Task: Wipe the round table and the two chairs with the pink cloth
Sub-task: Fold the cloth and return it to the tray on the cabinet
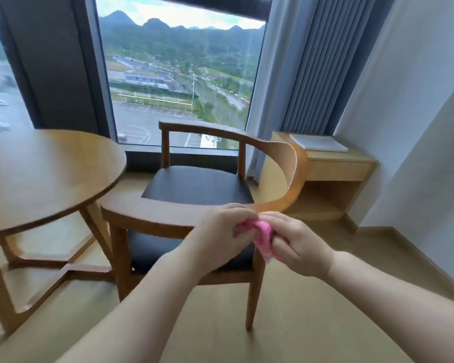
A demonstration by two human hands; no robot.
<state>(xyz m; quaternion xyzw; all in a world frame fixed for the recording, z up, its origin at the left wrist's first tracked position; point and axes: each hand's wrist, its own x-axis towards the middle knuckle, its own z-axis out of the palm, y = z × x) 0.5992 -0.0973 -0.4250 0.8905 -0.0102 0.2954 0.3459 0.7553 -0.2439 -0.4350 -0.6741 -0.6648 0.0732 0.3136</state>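
A wooden chair with a curved backrest and a black seat pad stands in the middle of the head view. To its left is the round wooden table. Just in front of the chair's near armrest, both hands hold the crumpled pink cloth between them. My left hand grips its left side with curled fingers. My right hand pinches its right side, and a bit of cloth hangs below. Only one chair is in view.
A low wooden side cabinet with a white book on top stands at the right, against the white wall. Grey curtains hang beside a large window behind the chair. Light wood floor lies in front.
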